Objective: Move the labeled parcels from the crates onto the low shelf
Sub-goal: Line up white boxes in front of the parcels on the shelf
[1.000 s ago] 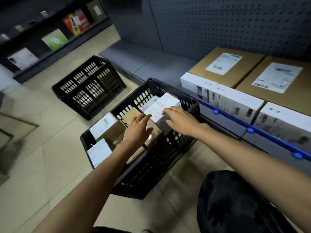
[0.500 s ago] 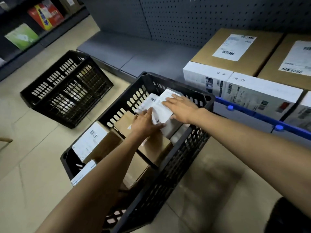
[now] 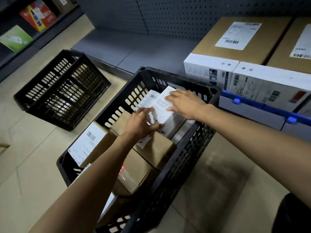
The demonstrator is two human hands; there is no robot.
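Observation:
A black slotted crate on the floor holds several labeled parcels. At its far end lies a white labeled parcel. My left hand grips its near left edge, fingers curled round the side and thumb along the near edge. My right hand lies flat on its top with fingers straight. Beneath it sit brown cardboard parcels, and a brown parcel with a white barcode label stands at the crate's left. The low grey shelf runs behind the crate.
A second black crate stands on the tiled floor to the left. Large brown boxes and white boxes fill the shelf's right part behind a blue rail. A dark shelf unit with colourful boxes is at the far left.
The view has moved closer over the crate. My left hand has slid from the brown parcel to the white parcel's edge, and my right hand has settled flat on its top.

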